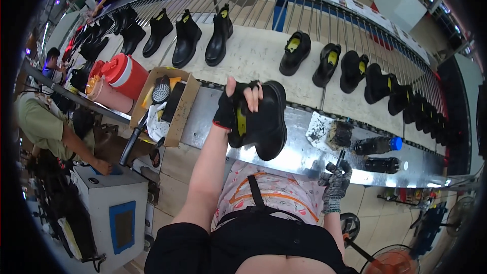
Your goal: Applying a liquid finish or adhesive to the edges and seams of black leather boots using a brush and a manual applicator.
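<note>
Left hand [238, 102], in a fingerless black glove, grips a black boot [264, 122] by its top, held above the steel bench edge [299, 157]. Boot's long axis runs approx 12-to-6, sole facing 3 o'clock, toe toward 6. Right hand [336, 178] (grey knit glove) is closed round a thin dark tool [339, 161]. At 12, matte black boots [187, 38] line a pale conveyor [253, 56] w/ metal railing; factory floor beyond. Cardboard box [178, 116] at 9.
</note>
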The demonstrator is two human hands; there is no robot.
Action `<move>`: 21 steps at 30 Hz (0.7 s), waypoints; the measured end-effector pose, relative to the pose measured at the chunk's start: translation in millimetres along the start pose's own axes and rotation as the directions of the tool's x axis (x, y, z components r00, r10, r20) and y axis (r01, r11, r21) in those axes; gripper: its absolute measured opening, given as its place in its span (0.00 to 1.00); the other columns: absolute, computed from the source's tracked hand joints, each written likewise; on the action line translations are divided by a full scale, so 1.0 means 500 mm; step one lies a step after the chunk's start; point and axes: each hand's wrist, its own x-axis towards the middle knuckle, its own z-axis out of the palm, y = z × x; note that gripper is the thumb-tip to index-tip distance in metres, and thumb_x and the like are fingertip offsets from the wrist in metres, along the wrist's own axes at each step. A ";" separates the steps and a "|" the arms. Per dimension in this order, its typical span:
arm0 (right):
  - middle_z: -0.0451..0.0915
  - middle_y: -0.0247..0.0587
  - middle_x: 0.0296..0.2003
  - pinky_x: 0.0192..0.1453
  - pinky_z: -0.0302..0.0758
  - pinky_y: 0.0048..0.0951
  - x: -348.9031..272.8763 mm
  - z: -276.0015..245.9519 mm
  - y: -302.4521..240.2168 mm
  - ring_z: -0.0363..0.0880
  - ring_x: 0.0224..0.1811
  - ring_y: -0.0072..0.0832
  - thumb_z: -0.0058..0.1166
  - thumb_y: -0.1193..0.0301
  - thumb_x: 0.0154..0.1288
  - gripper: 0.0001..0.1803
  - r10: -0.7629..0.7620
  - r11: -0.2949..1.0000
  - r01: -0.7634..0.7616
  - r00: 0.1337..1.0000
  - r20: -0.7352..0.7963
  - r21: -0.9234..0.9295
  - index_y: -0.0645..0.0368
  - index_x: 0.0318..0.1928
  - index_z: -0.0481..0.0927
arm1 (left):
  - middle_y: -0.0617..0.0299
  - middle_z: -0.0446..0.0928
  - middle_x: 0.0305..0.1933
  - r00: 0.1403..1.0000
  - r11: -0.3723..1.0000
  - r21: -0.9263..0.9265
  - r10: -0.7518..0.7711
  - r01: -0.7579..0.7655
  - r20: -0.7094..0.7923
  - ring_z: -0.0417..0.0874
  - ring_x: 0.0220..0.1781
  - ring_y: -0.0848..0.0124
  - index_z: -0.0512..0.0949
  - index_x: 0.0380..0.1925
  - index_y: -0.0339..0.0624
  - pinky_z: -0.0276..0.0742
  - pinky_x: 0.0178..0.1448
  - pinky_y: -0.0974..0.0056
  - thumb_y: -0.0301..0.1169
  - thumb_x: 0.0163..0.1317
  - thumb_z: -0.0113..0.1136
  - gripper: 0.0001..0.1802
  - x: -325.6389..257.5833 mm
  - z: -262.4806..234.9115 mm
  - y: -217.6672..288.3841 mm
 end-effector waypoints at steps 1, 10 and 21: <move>0.77 0.45 0.35 0.16 0.70 0.22 0.001 -0.001 0.002 0.75 0.20 0.24 0.47 0.71 0.67 0.18 0.004 0.998 -0.007 0.999 0.046 0.064 0.51 0.56 0.64 | 0.56 0.70 0.14 0.998 0.998 0.030 0.051 -0.052 0.032 0.70 0.30 0.64 0.71 0.05 0.39 0.59 0.58 0.63 0.64 0.66 0.21 0.47 -0.009 0.022 0.009; 0.78 0.41 0.30 0.18 0.71 0.19 -0.022 0.050 -0.181 0.76 0.21 0.21 0.57 0.69 0.60 0.12 0.054 0.974 0.072 0.843 0.534 -0.213 0.64 0.40 0.78 | 0.63 0.75 0.12 0.936 0.974 0.218 -0.016 -0.065 0.352 0.72 0.27 0.67 0.73 0.03 0.44 0.56 0.61 0.61 0.64 0.65 0.22 0.46 0.010 0.089 0.022; 0.79 0.37 0.30 0.37 0.73 0.35 -0.039 0.179 -0.323 0.77 0.33 0.37 0.63 0.50 0.46 0.19 -0.183 -0.044 0.937 0.334 0.925 -0.347 0.45 0.37 0.85 | 0.64 0.75 0.11 0.879 0.973 0.221 -0.045 -0.070 0.475 0.73 0.25 0.67 0.73 0.02 0.45 0.57 0.59 0.62 0.63 0.66 0.22 0.46 0.036 0.110 0.001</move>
